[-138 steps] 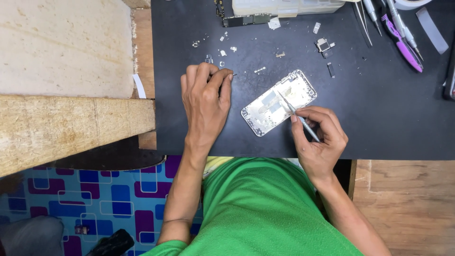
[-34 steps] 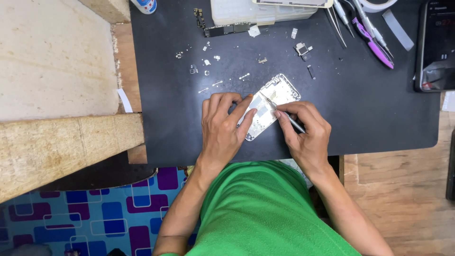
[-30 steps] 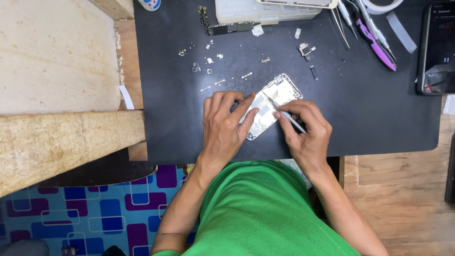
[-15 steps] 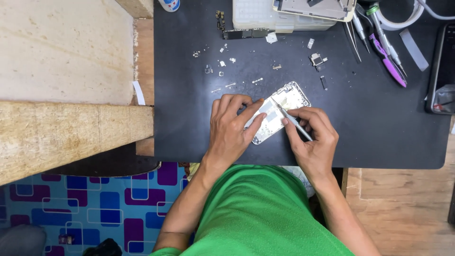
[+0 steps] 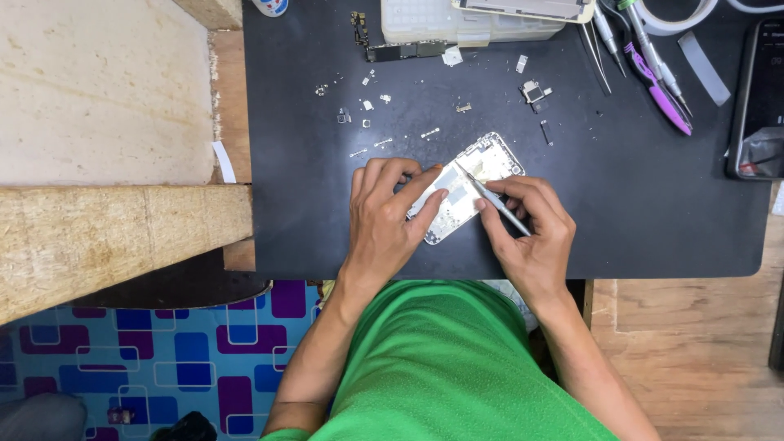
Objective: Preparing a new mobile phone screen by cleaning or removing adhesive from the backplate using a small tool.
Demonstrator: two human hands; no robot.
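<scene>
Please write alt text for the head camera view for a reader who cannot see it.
Seen from above, a person's left hand steadies an opened phone shell on a black mat, while the right hand holds a thin metal tool whose tip reaches into it. Small screws and parts lie scattered beyond, with tweezers and a purple tool at the far right.
</scene>
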